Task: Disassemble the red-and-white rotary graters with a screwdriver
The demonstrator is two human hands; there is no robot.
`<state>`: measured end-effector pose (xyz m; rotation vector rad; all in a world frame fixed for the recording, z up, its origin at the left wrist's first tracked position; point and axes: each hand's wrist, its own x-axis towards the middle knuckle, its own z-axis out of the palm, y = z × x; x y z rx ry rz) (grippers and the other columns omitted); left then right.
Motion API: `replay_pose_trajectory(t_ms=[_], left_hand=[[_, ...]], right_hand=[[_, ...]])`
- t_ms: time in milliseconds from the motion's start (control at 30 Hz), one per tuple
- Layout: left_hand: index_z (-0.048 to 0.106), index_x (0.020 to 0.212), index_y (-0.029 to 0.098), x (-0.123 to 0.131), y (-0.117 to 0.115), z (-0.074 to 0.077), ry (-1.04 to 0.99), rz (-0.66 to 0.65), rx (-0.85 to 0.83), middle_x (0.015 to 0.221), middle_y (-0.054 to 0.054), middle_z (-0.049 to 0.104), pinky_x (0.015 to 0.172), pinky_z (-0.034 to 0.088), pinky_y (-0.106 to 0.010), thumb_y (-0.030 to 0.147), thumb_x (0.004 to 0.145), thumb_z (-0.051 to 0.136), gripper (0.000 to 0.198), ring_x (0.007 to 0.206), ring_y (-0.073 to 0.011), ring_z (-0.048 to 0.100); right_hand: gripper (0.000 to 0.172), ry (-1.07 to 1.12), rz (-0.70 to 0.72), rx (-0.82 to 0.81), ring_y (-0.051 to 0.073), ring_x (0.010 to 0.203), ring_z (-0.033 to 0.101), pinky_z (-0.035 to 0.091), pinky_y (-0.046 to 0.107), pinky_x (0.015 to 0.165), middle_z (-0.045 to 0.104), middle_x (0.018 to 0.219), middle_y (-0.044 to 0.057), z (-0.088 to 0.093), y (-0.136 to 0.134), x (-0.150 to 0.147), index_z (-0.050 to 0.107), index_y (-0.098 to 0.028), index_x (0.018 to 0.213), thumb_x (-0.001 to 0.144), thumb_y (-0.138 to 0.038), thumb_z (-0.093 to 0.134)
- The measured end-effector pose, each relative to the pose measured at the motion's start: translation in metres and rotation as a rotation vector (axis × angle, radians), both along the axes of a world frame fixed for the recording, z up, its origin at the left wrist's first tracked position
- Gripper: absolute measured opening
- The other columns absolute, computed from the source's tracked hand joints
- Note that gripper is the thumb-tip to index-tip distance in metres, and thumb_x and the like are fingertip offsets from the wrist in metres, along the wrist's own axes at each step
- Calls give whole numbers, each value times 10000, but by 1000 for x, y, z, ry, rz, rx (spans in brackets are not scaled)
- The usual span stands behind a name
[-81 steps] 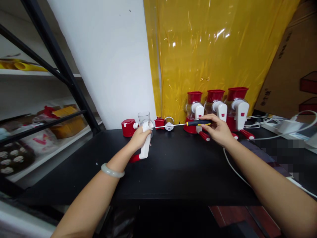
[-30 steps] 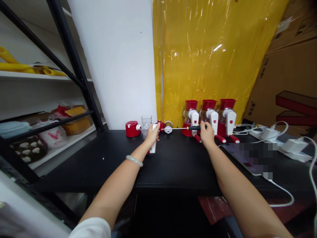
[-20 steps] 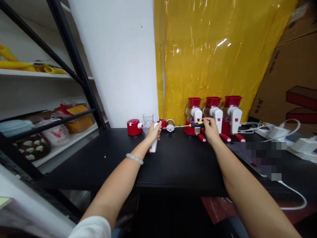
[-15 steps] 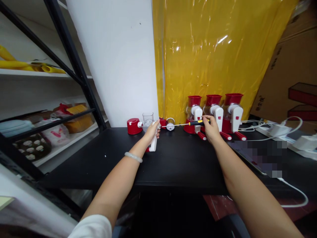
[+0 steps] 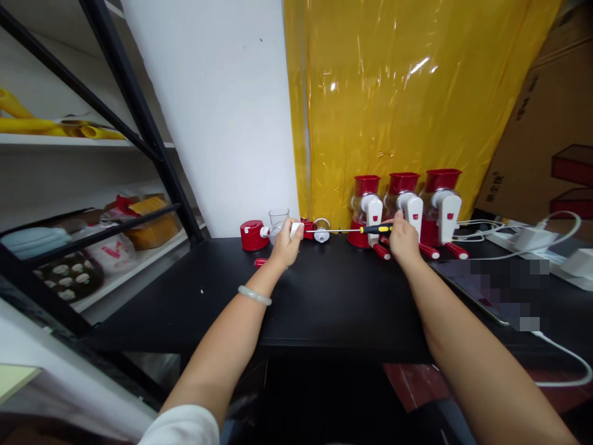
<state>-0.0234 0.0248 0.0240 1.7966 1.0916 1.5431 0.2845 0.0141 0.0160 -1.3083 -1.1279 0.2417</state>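
Note:
My left hand [image 5: 285,246] is closed round a white crank handle [image 5: 295,229] with a red knob [image 5: 260,262], held over the black table [image 5: 324,296]. My right hand [image 5: 402,238] grips the black and yellow handle of a screwdriver [image 5: 365,229]. Its thin shaft runs left, and the tip meets the white handle's head. A clear cup [image 5: 278,219] and a red round base [image 5: 251,235] stand just behind my left hand.
Three assembled red and white grinders [image 5: 405,207] stand in a row by the yellow plastic sheet [image 5: 393,99]. A small red part and a white ring piece [image 5: 319,232] lie at the back. White cables and chargers [image 5: 523,238] lie at right. A black shelf rack [image 5: 92,204] stands at left.
My left hand has turned the white handle, so its long arm no longer hangs down below the hand and the red knob shows at left. The screwdriver stays pointed at it.

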Motion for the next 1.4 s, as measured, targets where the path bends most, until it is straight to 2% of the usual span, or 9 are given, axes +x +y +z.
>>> replay_pose_trajectory(t_ms=[100, 200, 500, 700, 833, 1000, 1133, 1267, 1400], left_hand=[[544, 1044, 247, -2, -1, -4, 33, -71, 114, 591, 60, 467, 471, 415, -243, 628, 955, 453, 402, 459, -126, 470], [529, 1016, 246, -2, 3, -5, -42, -76, 85, 593, 60, 455, 456, 411, -247, 664, 952, 427, 435, 439, -118, 433], [524, 910, 254, -3, 8, 1, -214, -97, -102, 613, 55, 488, 436, 372, -223, 665, 914, 531, 411, 411, -86, 403], [478, 846, 225, -3, 2, 17, -359, -214, -310, 552, 77, 422, 404, 344, -217, 761, 875, 483, 536, 373, -74, 355], [473, 836, 220, -3, 3, 19, -379, -263, -406, 526, 86, 403, 389, 327, -210, 784, 845, 502, 565, 359, -69, 330], [469, 886, 241, -2, 7, 5, -251, -68, -159, 566, 82, 442, 411, 356, -193, 667, 913, 515, 430, 392, -77, 389], [524, 924, 251, -4, 8, -3, -165, -75, -41, 603, 65, 461, 448, 381, -198, 580, 940, 543, 330, 427, -80, 421], [537, 898, 253, -3, 9, -4, -199, -94, -123, 615, 57, 485, 434, 376, -214, 565, 935, 556, 315, 408, -86, 409], [532, 892, 251, -3, 10, -2, -223, -85, -163, 591, 62, 475, 428, 371, -213, 601, 921, 559, 352, 396, -85, 403]], right_hand=[[599, -55, -59, -17, 240, 679, 584, 464, 380, 719, 555, 565, 32, 0, -1, 4, 628, -220, 723, 912, -728, 372], [545, -5, 33, 33, 201, 621, 541, 451, 342, 644, 544, 579, 5, 1, 1, 2, 616, -221, 762, 887, -722, 444], [490, 206, 313, 210, 187, 877, 633, 556, 336, 753, 661, 1038, 45, -4, 10, -3, 652, -243, 1024, 797, -677, 640], [514, 290, 459, 255, 187, 946, 636, 581, 357, 800, 638, 1136, 45, -6, 14, -2, 656, -270, 1136, 732, -572, 758], [523, 311, 486, 247, 186, 912, 647, 573, 350, 785, 663, 1043, 28, -3, 9, -4, 683, -271, 1098, 688, -575, 797], [594, 145, 300, 140, 199, 721, 638, 533, 345, 665, 670, 777, 39, 2, -2, -5, 718, -218, 881, 833, -777, 521], [662, 146, 210, 14, 174, 445, 468, 410, 334, 489, 470, 463, -13, 2, -3, -3, 651, -219, 728, 839, -836, 437], [554, 184, 257, 77, 135, 411, 392, 302, 291, 421, 422, 460, -51, 1, 0, -2, 568, -244, 703, 780, -792, 600], [516, 149, 280, 126, 130, 464, 452, 362, 273, 455, 499, 528, -44, 0, 1, -2, 603, -238, 781, 788, -754, 625]])
